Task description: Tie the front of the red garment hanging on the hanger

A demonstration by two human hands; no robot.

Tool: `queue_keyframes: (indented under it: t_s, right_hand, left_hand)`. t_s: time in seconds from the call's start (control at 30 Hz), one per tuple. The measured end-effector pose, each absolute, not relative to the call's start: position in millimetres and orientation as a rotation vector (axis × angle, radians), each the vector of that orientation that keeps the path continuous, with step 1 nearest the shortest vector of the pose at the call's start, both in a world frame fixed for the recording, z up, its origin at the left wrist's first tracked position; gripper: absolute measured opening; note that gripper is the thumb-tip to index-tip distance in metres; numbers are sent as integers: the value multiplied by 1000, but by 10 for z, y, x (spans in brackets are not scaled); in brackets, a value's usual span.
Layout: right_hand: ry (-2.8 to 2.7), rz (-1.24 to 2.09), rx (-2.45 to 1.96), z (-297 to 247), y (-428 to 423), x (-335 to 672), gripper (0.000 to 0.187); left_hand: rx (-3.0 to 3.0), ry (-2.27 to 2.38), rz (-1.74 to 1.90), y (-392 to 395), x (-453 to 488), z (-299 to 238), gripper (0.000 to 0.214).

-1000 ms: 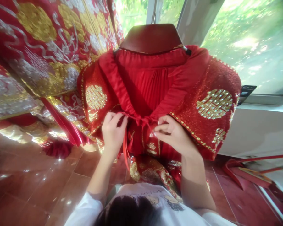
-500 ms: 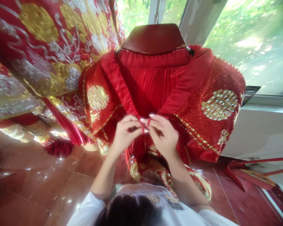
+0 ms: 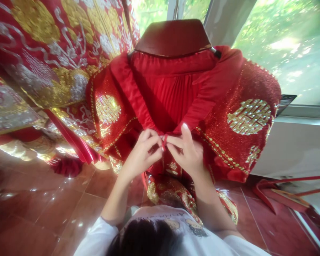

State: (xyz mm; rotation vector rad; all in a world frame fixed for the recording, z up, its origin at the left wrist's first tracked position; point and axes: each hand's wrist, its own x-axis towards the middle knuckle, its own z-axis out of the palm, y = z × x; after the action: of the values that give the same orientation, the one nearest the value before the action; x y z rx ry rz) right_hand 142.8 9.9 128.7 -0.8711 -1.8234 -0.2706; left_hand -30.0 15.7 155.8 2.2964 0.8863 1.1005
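A red embroidered jacket point(image 3: 213, 103) with gold and sequinned emblems hangs in front of me on a dark red, broad-shouldered hanger point(image 3: 173, 39). At the bottom of its V-shaped neck opening, a thin red tie cord point(image 3: 164, 143) runs between my fingertips. My left hand point(image 3: 145, 151) pinches the cord from the left, with its fingers bent. From the right, my right hand point(image 3: 185, 151) has thumb and fingers closed at the cord, while one finger points up and away. The exact loop of the cord is partly hidden by my fingers.
Another red garment with gold and silver embroidery point(image 3: 69, 53) hangs close on the left. Windows point(image 3: 282, 53) stand behind and to the right. A red-framed object point(image 3: 280, 193) rests on the tiled floor point(image 3: 61, 206) at the right.
A finger of my right hand has lifted upward from the cord. The cord now sits closer together between my fingertips, and the hanging jacket appears slightly higher in view.
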Motion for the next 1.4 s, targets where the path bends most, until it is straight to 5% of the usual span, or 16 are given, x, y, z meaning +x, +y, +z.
queue_keyframes:
  t_s: [0.3,0.53,0.63,0.8,1.17,1.4]
  right_hand:
    - [-1791,-261,-865,1251,146,1413,35]
    - [-1644,-213,-954,1164,96,1479,72]
    - [-1555,-95,-1028,1110,65,1477,64]
    - [-1365,109,-1022,1120,25,1318,33]
    - [-1082,782,-890,1191,79,1348,31]
    - [-1163,482,-977,1281,23,1414,28]
  left_hand:
    - [2440,1028,1098,137,-277,1540,4]
    - [2477,1252,1680,224,-311,1453,13]
    - [2332,1201,1804,217,-278,1395,12]
    - [1677,837,1612,177,-134,1326,7]
    - [1243,615,1471,306,-157,1314,20]
    - [1436,699,1540,326,-204,1359,27]
